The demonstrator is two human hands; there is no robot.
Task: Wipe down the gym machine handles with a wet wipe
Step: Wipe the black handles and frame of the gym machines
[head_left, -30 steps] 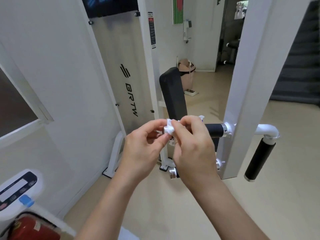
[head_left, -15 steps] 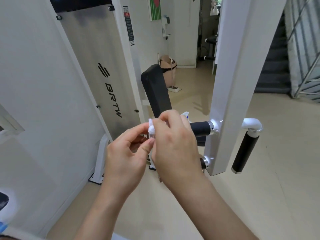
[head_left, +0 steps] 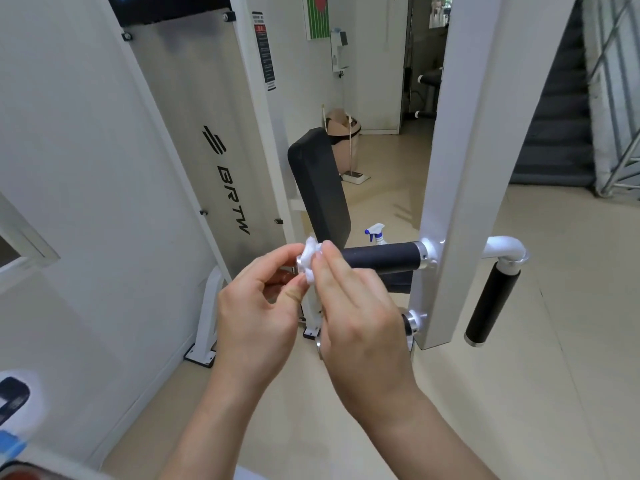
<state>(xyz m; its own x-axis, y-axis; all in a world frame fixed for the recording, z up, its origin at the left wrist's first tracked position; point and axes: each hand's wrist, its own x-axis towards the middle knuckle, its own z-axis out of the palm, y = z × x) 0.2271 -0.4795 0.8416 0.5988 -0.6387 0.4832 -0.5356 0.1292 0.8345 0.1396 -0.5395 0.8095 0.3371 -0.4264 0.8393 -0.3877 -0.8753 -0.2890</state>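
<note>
Single head cam, looking fwd and down, close on gym machine [head_left: 460, 140].

A gym: white weight machine [head_left: 221, 140] with padded black handles [head_left: 381, 258].

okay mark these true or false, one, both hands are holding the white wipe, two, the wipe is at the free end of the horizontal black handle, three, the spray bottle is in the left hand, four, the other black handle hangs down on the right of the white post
1. Both the left hand and right hand pinch the white wipe. True.
2. The wipe is at the free end of the horizontal black handle. True.
3. The spray bottle is in the left hand. False: it stands beyond the handle, untouched.
4. The second black handle hangs down on the right of the white post. True.
5. The wipe is blue. False: it is white.
</note>
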